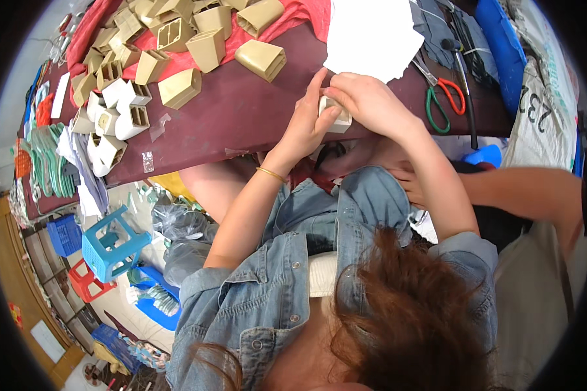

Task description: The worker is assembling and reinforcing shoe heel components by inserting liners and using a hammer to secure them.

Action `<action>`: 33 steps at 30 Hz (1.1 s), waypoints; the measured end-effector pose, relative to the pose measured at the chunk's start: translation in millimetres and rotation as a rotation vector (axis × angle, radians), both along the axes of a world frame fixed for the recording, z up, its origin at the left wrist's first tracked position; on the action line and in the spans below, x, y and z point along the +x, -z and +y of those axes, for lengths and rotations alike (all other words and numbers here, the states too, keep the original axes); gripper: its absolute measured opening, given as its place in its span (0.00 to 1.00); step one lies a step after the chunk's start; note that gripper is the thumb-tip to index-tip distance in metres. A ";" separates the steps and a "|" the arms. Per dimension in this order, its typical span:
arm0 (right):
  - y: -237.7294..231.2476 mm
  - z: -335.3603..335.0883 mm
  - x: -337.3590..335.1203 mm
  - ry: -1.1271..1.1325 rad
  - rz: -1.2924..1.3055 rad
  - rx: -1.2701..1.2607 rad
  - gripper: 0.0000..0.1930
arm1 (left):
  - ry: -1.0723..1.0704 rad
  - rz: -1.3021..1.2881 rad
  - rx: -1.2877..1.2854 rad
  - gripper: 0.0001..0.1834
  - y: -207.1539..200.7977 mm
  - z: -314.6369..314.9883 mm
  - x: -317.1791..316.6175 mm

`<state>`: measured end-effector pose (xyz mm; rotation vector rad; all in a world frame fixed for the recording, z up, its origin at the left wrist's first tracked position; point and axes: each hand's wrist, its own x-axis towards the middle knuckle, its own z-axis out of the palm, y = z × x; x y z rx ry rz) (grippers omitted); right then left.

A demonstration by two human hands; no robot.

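Observation:
Both my hands are together at the near edge of the maroon-covered table [241, 104]. Between them is a small white hollow-looking piece [339, 121], mostly covered by fingers. My left hand [308, 116] grips it from the left, thumb bent against its top. From the right, my right hand [366, 99] curls over the far side, its fingertips meeting the left hand's. What those fingertips press on is hidden. A white sheet [372, 39] lies just beyond them. Similar white hollow pieces [114, 120] stand grouped at the table's left.
Many tan hollow blocks [207, 51] are heaped on red plastic [306, 19]. To the right lie scissors [440, 98] with red and green handles and a hammer [463, 91]. Another person's arm [522, 195] reaches in at right. A blue stool [114, 244] stands on the floor.

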<state>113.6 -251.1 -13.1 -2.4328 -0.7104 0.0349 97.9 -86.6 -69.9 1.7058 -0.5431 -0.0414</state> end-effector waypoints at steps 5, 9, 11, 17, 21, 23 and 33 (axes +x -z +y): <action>-13.5 2.4 9.3 -0.221 -0.032 -0.095 0.09 | 0.013 -0.034 -0.015 0.40 2.6 -2.0 -0.4; -13.1 -4.7 9.9 -0.237 0.120 -0.187 0.13 | 0.021 0.074 -0.022 0.42 -0.1 -1.7 -5.0; 1.6 -13.3 8.0 -0.226 0.191 -0.097 0.16 | 0.006 0.074 -0.056 0.40 0.8 -2.1 -7.6; 9.9 -9.2 -24.2 -0.073 0.140 0.275 0.33 | 0.012 0.085 -0.092 0.34 -3.0 -5.8 -8.0; 11.9 2.2 -31.4 0.053 0.020 0.023 0.31 | 0.012 0.087 -0.078 0.35 0.6 -8.3 -5.5; 9.6 0.7 -28.8 0.057 0.021 0.021 0.31 | 0.015 0.101 -0.062 0.35 6.2 -7.8 -3.4; 27.7 -3.5 -41.7 0.290 -0.086 0.099 0.31 | -0.045 0.252 -0.346 0.37 19.6 1.3 -2.9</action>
